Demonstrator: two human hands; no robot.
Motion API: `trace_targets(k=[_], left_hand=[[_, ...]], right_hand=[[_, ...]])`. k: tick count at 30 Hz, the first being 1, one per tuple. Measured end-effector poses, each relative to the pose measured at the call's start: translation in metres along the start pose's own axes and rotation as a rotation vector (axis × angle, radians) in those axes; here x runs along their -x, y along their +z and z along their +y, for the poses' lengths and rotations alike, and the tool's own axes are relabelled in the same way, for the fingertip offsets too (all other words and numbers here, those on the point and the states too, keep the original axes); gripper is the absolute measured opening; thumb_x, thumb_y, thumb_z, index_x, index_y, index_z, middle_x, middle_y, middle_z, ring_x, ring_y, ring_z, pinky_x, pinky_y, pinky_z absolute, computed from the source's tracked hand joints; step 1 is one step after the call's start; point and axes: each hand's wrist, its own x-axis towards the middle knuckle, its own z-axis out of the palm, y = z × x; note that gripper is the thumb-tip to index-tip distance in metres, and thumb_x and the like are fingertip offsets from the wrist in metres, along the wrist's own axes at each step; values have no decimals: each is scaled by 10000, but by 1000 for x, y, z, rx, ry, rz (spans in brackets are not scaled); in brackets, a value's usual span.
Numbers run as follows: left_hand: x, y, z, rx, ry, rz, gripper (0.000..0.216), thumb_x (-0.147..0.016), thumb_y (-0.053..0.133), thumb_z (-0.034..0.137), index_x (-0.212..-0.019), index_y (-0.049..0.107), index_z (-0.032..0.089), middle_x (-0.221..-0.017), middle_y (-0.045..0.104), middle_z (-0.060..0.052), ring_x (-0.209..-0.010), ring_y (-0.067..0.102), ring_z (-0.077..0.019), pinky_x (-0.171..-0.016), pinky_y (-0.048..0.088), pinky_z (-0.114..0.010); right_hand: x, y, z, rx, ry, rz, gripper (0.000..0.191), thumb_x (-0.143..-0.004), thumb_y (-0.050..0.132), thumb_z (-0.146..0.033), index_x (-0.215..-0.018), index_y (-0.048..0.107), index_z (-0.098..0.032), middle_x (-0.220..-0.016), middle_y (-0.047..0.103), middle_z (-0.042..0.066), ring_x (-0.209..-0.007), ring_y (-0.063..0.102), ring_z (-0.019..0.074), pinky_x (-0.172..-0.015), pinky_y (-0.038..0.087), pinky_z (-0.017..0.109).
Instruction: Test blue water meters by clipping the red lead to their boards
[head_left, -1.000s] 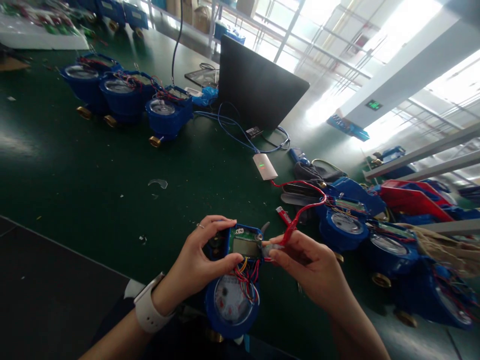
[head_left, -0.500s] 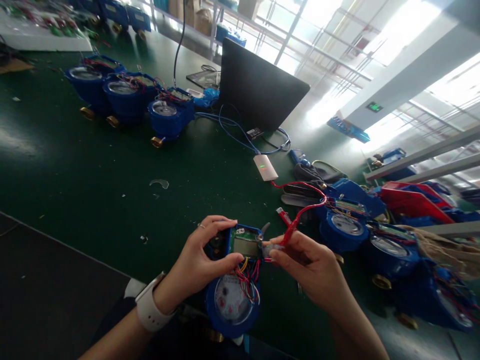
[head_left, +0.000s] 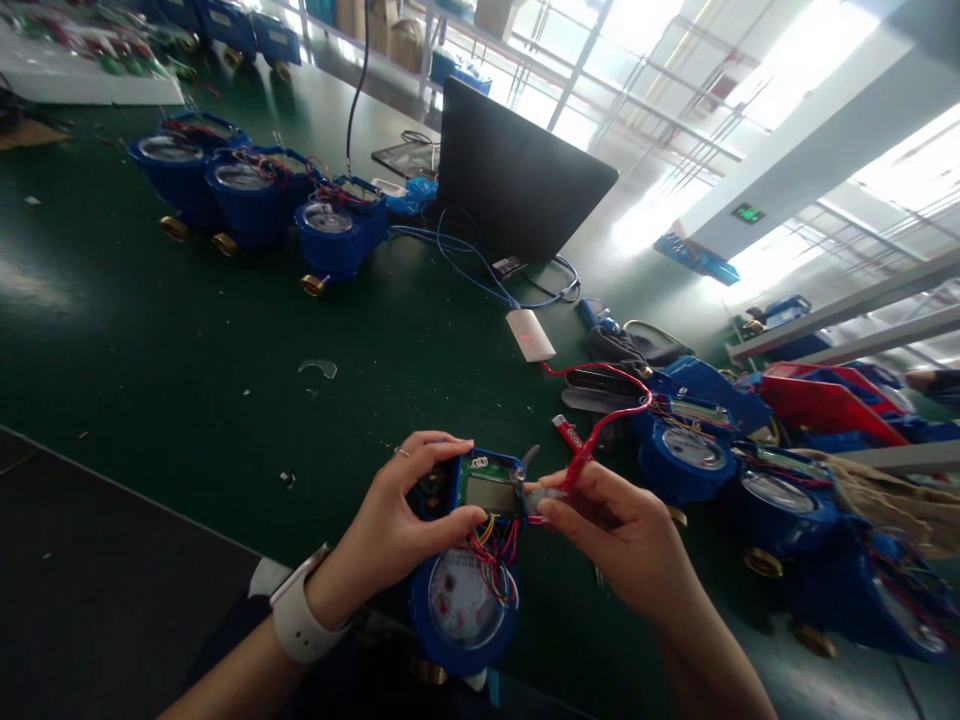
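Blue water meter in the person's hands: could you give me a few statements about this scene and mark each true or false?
1. The left hand grips the blue water meter. True.
2. The right hand pinches a red cable at the meter's circuit board. True.
3. The laptop lies shut flat. False: it stands open, back to the camera.
4. The left wrist is bare. False: it wears a white watch.
5. Three more meters stand at far left. True.

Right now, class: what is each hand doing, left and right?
Left hand: closed on the round blue plastic water meter, fingers around its open green circuit board.
Right hand: pinching a small grey connector on a red cable, against the board.
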Motion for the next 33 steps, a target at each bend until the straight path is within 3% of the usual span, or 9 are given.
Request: trace_targets(k=[12,33], left_hand=[[1,0,0,6,-1,2,404,-749,771,282,-1136,670,224,-1188,609,-73,-1119,600,-251,-970,487,-411],[0,0,1,-14,5,-1,388,-752,756,293,-1121,669,213,-1175,614,-81,-1101,608,-264,-954,497,-432]], right_hand=[[2,-1,-1,-7,3,-6,107,-828,728,-294,-900,707,-217,-812,774,10,-673,713,130,-590,572,192],[1,0,2,-4,19,-13,173,-821,724,-352,-894,695,-198,-821,767,43,-679,710,176,-590,587,265]])
